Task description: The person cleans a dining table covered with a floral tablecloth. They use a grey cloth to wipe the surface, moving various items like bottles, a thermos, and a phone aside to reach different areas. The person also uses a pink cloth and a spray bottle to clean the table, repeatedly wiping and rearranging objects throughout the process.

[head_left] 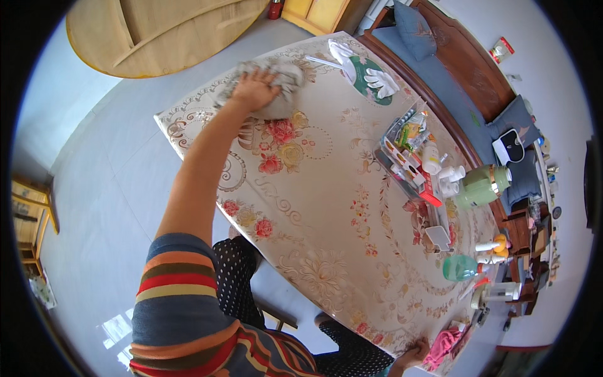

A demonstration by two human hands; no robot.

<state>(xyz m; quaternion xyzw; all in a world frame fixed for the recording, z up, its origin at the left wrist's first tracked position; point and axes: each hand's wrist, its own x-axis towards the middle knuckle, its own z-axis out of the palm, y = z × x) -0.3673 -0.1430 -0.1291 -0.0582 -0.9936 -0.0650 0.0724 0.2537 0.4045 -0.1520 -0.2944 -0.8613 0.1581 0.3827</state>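
Observation:
My left arm, in a striped sleeve, stretches across to the table's far left part. There my left hand (254,89) presses on a bunched grey-white cloth (286,85), its fingers spread over the folds and holding it against the tabletop. A patterned cover (326,188) with red and yellow flowers lies on the table. Low on the right, my right hand (412,355) rests at the table's near edge, beside a crumpled pink cloth (443,347). Its fingers lie on the edge, partly hard to make out.
White gloves (380,83) lie on a green hand fan (366,78). Along the right stand a filled plastic basket (392,160), white cups (450,176), a green thermos (483,186) and a green bottle (460,267). A wooden bench with cushions (413,31) borders the far side.

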